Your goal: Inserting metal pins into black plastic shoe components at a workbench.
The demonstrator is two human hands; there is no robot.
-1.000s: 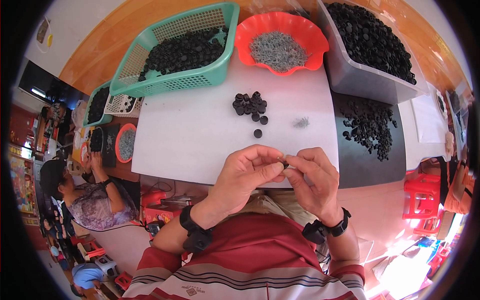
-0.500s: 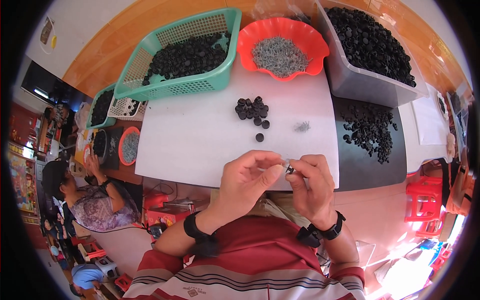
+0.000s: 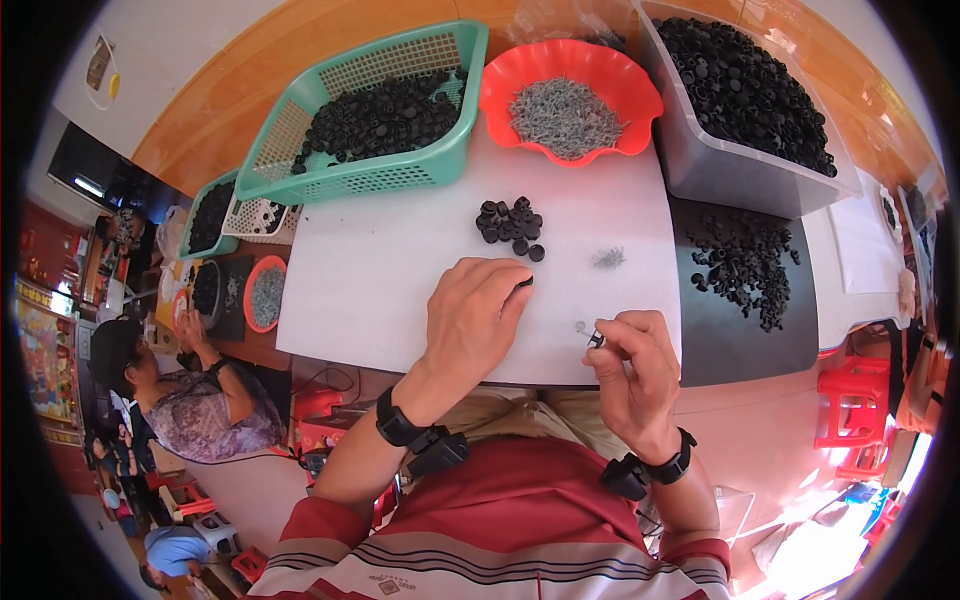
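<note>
**Left hand (image 3: pixel 470 315) on a black cap (image 3: pixel 526 283); right hand (image 3: pixel 640 370) pinching a black-and-metal part (image 3: pixel 596 340)**

I record the black cap as lying forward and to the left of the right hand, above the white sheet (image 3: pixel 375 290) on the counter. The left hand is clearly nearer: its fingertips touch the cap. The cap is short and round, with no evident long axis. The black-and-metal part has its metal end pointing forward and left, toward the cap's side.

I find the left hand bunched, palm down, thumb and forefinger pressed together on the cap. I cannot tell whether the cap is clear of the sheet. The right hand pinches its part between thumb and forefinger, near the sheet's front edge; the two hands are apart.

Just beyond the left fingertips I note a cluster of black caps (image 3: pixel 508 221). Forward of the right hand lies a small heap of metal pieces (image 3: pixel 609 259).
</note>
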